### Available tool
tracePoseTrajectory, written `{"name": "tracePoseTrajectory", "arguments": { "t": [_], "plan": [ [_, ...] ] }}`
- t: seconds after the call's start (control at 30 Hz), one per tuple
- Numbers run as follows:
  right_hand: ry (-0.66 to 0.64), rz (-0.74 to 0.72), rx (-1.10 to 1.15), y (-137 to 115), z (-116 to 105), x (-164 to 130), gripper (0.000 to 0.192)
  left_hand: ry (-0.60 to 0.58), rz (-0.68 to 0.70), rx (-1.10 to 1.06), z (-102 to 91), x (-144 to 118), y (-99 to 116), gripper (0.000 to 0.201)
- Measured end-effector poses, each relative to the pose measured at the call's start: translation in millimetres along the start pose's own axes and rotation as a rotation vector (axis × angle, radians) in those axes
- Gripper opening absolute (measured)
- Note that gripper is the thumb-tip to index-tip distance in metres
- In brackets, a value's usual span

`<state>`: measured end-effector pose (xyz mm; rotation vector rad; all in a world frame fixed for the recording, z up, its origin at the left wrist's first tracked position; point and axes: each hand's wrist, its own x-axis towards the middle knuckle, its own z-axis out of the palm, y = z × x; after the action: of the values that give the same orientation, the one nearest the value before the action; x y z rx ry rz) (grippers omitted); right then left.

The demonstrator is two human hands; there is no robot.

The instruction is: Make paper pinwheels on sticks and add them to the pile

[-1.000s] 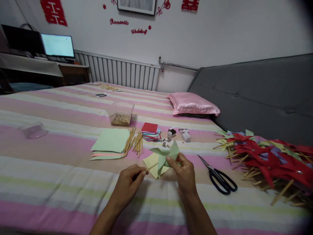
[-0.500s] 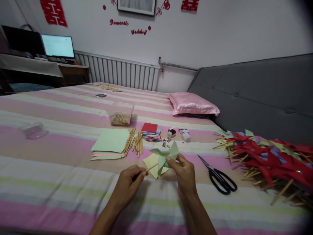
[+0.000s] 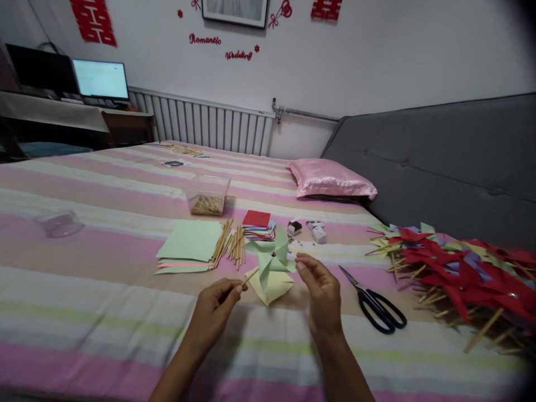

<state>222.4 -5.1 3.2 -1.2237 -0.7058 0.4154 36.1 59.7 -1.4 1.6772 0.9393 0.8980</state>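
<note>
A: Looking at which step?

B: Judging by the folds, probably near the end of one piece. See a pale green pinwheel with blades folded in, a dark fixing at the centre, and a wooden stick at lower left. Perhaps checking or adjusting the blades.

A: And the grip?

B: On the left hand, clenched around the near end of the stick. On the right hand, curled, with fingertips just beside the right-hand blade. Cannot tell about any touching or pinching there.

A: Where to find the pinwheel?

B: Between both hands, overlapping the pale yellow paper in view, above the striped bed.

A: Calling for what next?

B: At a guess, a steady stick on the left, clear room around the blades, and only light contact on the right, for fear of creasing.

A: Anything hard to make out?

B: Cannot see the back of the fixing, nor the joint with the stick, behind paper. Cannot count the tiny metal fasteners, partly behind a blade. Cannot follow the pinwheel pile past the right edge, cut off and dim.
</note>
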Motion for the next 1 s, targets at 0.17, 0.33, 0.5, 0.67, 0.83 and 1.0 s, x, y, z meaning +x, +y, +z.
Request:
{"name": "tracePoseTrajectory", "arguments": {
  "t": [0.17,0.33,0.5,0.67,0.83,1.0],
  "plan": [
    [-0.200,-0.103,-0.180,-5,2,-3,0.017,-0.009,-0.125,-0.097,0.9,-3,4,0.032],
    [-0.195,-0.272,-0.351,-11,4,-4,0.009,-0.077,-0.178,-0.116,1.0,-3,2,0.034],
    [-0.223,-0.335,-0.363,-11,2,-3,0.006,-0.102,-0.160,-0.075,-0.6,-3,4,0.031],
    [-0.216,-0.334,-0.382,-11,2,-4,0.007,-0.097,-0.112,-0.017,-1.8,-2,7,0.030],
    [-0.131,-0.358,-0.430,-18,-1,-3,0.011,-0.011,0.033,0.182,-8.5,1,-1,0.029],
    [-0.208,-0.402,-0.482,-24,-8,0,0.020,0.060,0.144,0.466,-17.0,2,-6,0.027]
  ]
}}
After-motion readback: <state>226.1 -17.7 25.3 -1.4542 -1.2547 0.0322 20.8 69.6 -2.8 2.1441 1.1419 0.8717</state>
